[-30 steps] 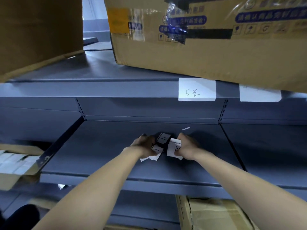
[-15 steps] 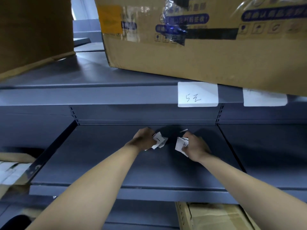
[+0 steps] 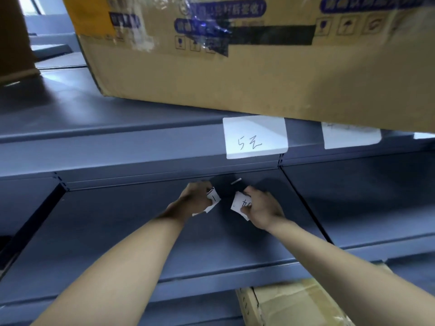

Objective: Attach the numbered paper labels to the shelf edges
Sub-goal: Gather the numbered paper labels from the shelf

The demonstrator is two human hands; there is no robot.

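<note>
Both my hands reach deep into the grey middle shelf. My left hand is shut on a small stack of white paper labels. My right hand grips another white label with dark handwriting on it. The two hands are a little apart. On the upper shelf edge a white label marked "5" and a scribble is stuck, with a second label to its right, partly hidden by a box.
A large cardboard box overhangs the upper shelf. Another brown box stands at upper left. A small white strip lies at the back of the middle shelf. A cardboard box sits below at lower right.
My hands have moved apart and further back on the shelf, each taking paper labels off the pile that lay between them. The view has shifted closer to the upper shelf.
</note>
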